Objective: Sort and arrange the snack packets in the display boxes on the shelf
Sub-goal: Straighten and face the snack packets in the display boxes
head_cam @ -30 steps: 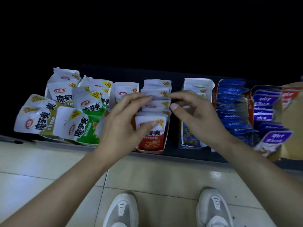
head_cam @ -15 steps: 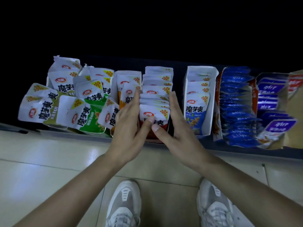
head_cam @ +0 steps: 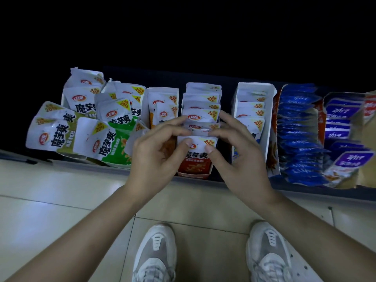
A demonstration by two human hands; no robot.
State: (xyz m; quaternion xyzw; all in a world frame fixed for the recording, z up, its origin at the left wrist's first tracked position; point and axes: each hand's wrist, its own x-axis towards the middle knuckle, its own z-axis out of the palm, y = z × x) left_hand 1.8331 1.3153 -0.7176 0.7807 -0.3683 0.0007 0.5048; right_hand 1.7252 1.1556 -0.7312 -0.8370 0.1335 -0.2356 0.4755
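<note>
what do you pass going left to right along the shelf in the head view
olive-and-white foil snack packets → green-and-white foil packet → orange-and-white packets → red-and-white packets → white cardboard display box → dark blue foil packets → purple-labelled packets

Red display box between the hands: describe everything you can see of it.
The red display box is an open-topped card carton at the front edge of the shelf, mostly hidden by its contents. White-topped, red-bottomed packets stand upright in a row inside. The left hand and right hand pinch the front few from either side, thumbs on the foremost.
</note>
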